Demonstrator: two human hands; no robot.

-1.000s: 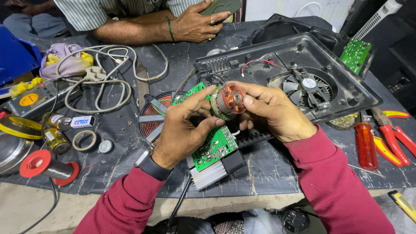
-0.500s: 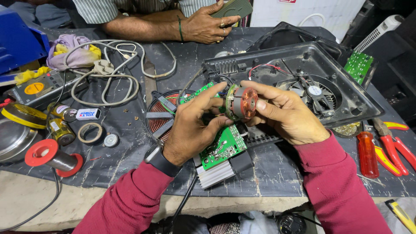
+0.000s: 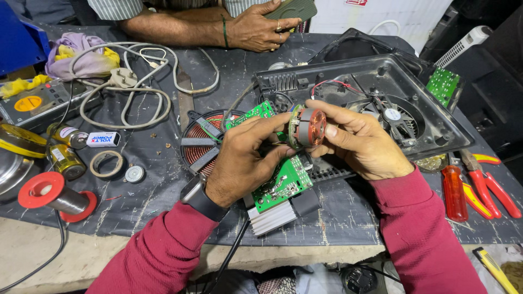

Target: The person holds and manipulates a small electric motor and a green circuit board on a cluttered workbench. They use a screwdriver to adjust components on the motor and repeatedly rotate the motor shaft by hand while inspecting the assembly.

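Note:
Both my hands hold a small round copper-wound coil (image 3: 308, 127) above a green circuit board (image 3: 280, 184). My left hand (image 3: 242, 160) pinches the coil's left side with thumb and fingers. My right hand (image 3: 364, 142) grips its right side. The board carries a silver heat sink (image 3: 272, 219) at its near end. A flat spiral copper coil (image 3: 197, 146) lies just left of the board. A black plastic housing (image 3: 436, 128) with a fan (image 3: 390, 115) sits behind my right hand.
Red-handled pliers (image 3: 489, 182) and a red screwdriver (image 3: 454, 191) lie at the right. A solder spool (image 3: 50, 194), tape roll (image 3: 105, 163), small bottles (image 3: 64, 160) and a coiled grey cable (image 3: 122, 92) are at the left. Another person's hand (image 3: 257, 28) holds a dark object across the table.
The view has shifted slightly. My hands keep the coil, turning it a little so its copper face points more to the right.

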